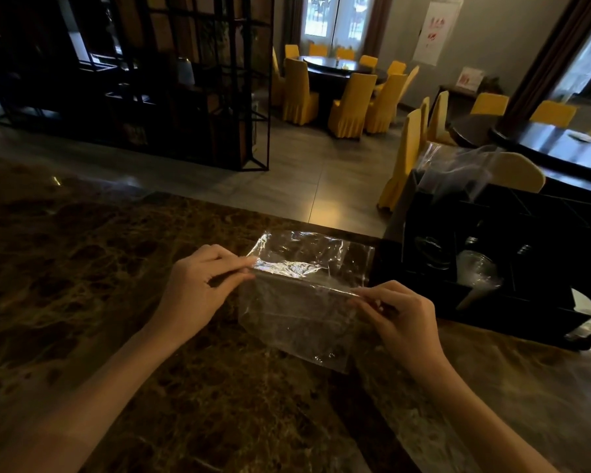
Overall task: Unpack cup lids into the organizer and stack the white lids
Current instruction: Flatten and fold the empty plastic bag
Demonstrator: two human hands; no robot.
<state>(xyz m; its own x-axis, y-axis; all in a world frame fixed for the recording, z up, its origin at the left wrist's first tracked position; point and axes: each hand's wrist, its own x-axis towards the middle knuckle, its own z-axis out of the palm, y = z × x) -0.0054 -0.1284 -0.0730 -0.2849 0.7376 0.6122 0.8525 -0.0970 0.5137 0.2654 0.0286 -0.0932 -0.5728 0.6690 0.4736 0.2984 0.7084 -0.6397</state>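
A clear, empty plastic bag lies folded over on the brown marble counter. My left hand pinches the fold at its left end. My right hand pinches the same fold at its right end. The black organizer stands to the right of the bag, touching its far corner. In its compartments I see clear cup lids and dark lids. No white lids show in this dim view.
Another crumpled clear bag rests on top of the organizer's back. The counter's far edge runs just behind the bag. Beyond it are a tiled floor, yellow-covered chairs, round dark tables and a black metal shelf.
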